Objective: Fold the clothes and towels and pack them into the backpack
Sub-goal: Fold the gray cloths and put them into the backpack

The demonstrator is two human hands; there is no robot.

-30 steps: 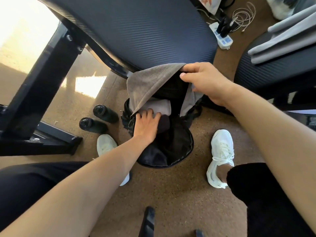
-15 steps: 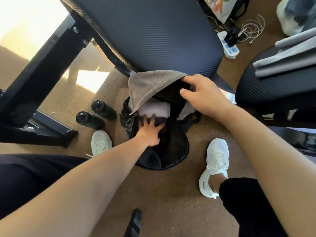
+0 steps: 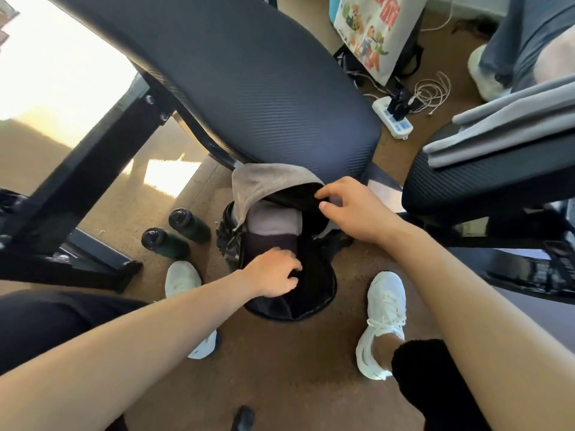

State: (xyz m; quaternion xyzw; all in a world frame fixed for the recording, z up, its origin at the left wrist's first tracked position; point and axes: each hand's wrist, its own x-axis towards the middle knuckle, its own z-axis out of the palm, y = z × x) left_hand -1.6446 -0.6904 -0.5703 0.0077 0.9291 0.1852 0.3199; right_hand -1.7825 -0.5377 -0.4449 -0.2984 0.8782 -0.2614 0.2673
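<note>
In the left centre of the frame two dark green bottles with black caps [image 3: 165, 242] lie on the brown carpet [image 3: 295, 368], just beside the black fabric backpack [image 3: 322, 286]. The backpack stands open in the middle of the frame, between the person's white sneakers [image 3: 384, 306]. A grey terry towel [image 3: 267, 181] is draped over its raised upper rim and hangs down the left side of the opening. Inside, a folded pale lilac cloth [image 3: 273, 219] sits at the top, with a folded dark purple cloth [image 3: 270, 242] touching it just below. The rest of the interior is black and I cannot make out anything more in it.

The left hand [image 3: 273, 273] reaches in from the lower left. Its fingers are bent, the tips down on the dark fabric below the purple cloth. Whether they grasp anything cannot be told. The right hand [image 3: 354, 209] comes in from the right and pinches the backpack's upper rim, fingers over the black edge and thumb beneath it, holding the mouth open.

Half a second ago the left hand lay flatter and higher, fingers spread against the folded cloths. Now it has drawn back toward the near edge of the opening. The right hand keeps the same hold on the rim.

At the upper right, folded grey cloths [image 3: 504, 126] lie on a dark ribbed surface [image 3: 497, 181].
</note>
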